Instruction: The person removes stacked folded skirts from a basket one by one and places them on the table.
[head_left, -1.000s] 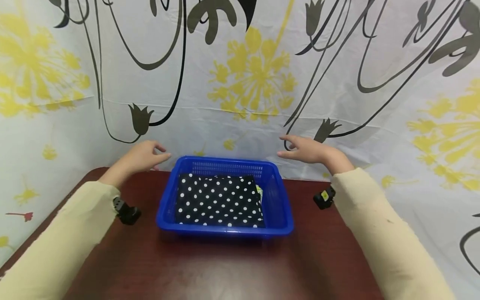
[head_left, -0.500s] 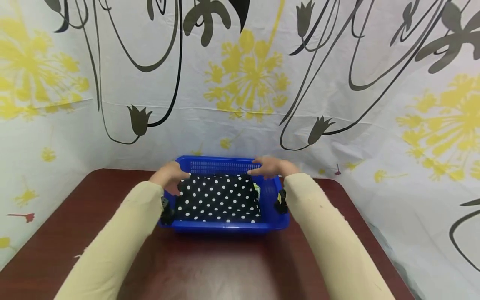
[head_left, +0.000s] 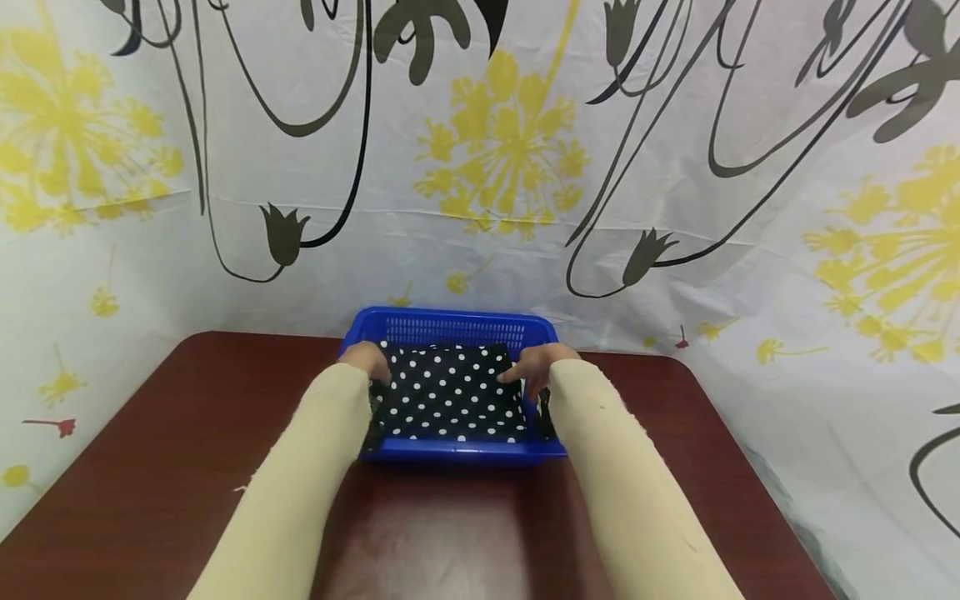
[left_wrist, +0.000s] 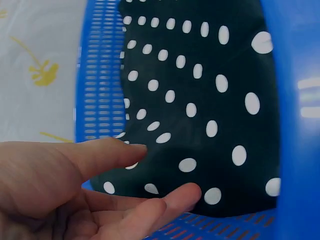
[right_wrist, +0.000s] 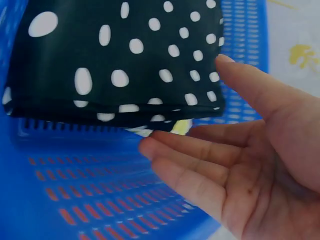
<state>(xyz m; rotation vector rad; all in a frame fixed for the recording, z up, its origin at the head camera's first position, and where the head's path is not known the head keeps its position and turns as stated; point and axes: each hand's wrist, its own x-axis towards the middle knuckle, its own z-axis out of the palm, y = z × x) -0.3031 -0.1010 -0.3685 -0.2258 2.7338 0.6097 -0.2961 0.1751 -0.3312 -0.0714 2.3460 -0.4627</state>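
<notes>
A black folded cloth [head_left: 450, 392] with white polka dots lies flat inside a blue plastic basket [head_left: 465, 451]. My left hand [head_left: 366, 359] reaches into the basket at the cloth's left end. In the left wrist view its thumb [left_wrist: 117, 151] extends over the cloth, with the other fingers low along the edge. My right hand [head_left: 537, 363] is at the opposite end. Its thumb [right_wrist: 245, 82] is at the cloth's corner, and its nearly straight fingers [right_wrist: 192, 162] are beside the lower edge. A yellow-and-white item [right_wrist: 181, 127] peeks out from beneath the cloth.
The basket stands on a dark red-brown table [head_left: 247, 417], close to its back edge. Behind and around the table hangs a white sheet [head_left: 480, 267] printed with yellow and grey flowers. The basket's slotted walls rise around the cloth.
Both hands came inward from either side of the basket and lowered into it, reaching the two ends of the cloth. The cloth and basket stay in about the same place.
</notes>
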